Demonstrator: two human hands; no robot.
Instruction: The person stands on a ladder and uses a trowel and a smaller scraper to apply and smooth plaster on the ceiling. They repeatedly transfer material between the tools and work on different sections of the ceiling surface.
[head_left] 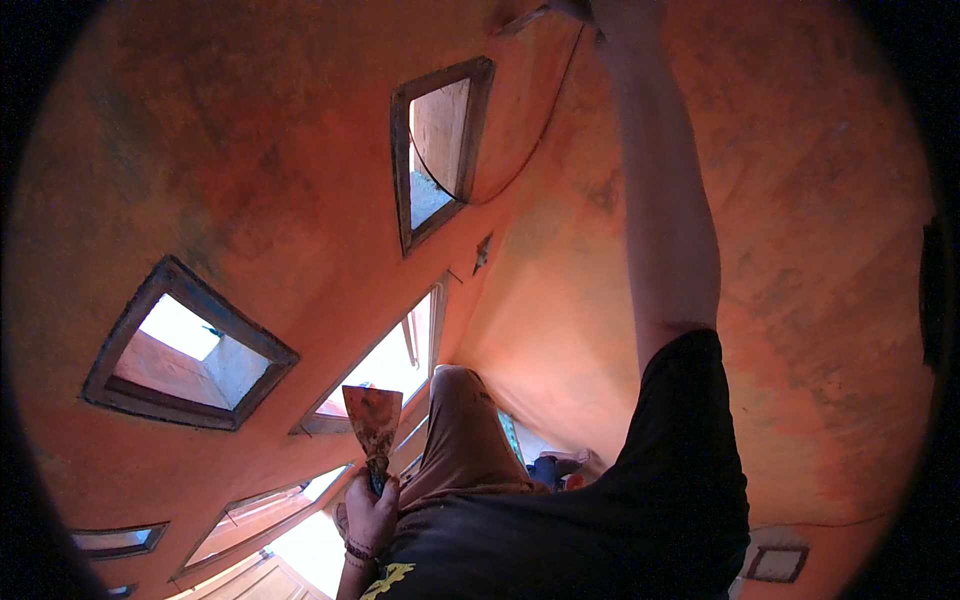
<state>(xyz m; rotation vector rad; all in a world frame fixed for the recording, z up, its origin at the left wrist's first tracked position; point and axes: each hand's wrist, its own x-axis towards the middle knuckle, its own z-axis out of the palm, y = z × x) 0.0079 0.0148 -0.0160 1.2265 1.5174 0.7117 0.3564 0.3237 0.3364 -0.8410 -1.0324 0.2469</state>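
Note:
My left hand (371, 512), low in the view with a bracelet at its wrist, is closed round the dark handle of a putty knife (374, 418). The wide blade points up and is smeared with reddish material. My right arm stretches far up to the top edge, where my right hand (625, 18) is partly cut off, close to the orange wall (560, 240). A dark piece with a flat, light-edged end (520, 20) juts left from that hand; its kind is unclear. A thin dark cable (548, 125) hangs down from beside the hand.
Several dark-framed windows are set in the left wall, among them a tall one (398, 165) and a squarish one (110, 360). A small dark hole (483, 252) marks the wall near the corner. Below, past my knee (460, 420), lie dark blue things (545, 468). A small framed panel (777, 563) sits lower right.

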